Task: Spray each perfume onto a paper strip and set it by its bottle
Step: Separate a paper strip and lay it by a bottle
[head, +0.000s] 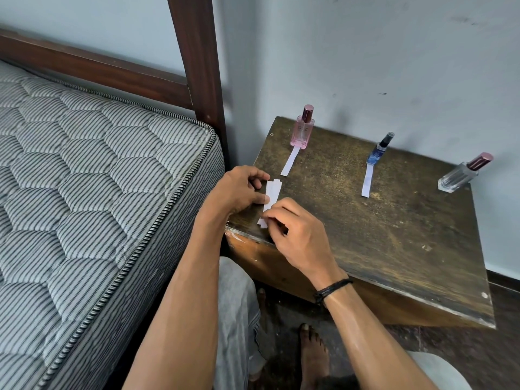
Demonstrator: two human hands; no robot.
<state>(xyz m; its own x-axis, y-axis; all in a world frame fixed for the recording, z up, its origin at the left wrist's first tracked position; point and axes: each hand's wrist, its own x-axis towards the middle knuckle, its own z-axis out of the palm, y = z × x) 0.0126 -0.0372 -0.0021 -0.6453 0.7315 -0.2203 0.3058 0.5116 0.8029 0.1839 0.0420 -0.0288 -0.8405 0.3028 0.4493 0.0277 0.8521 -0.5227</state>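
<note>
Two of the three perfumes look finished. In the upper middle of the frame the pink bottle (303, 128) stands on the worktop (394, 226) with a paper strip (289, 162) lying just in front of it, and further right the blue bottle (380, 149) has its own strip (367, 180) below it. The clear bottle (461, 174), at the right edge of the worktop, has no strip by it yet.

The step in hand appears to be taking a fresh strip for that last bottle. A small stack of spare strips (270, 197) lies at the near left corner of the worktop, at the centre of the frame. The left hand (239, 190) curls over the stack from the left, its thumb and fingertips pressing on the paper's edge to steady it. The right hand (298, 235) comes in from the lower right with knuckles up, its fingers drawn together pinching the lower end of the stack; whether it has one strip or several cannot be told.

Both forearms reach up from the bottom of the frame and meet at the corner, and a dark cord band sits on the right wrist.

The next move likely calls for peeling a single strip free, carrying it right to the clear bottle, uncapping and spraying, then laying the strip before it.
</note>
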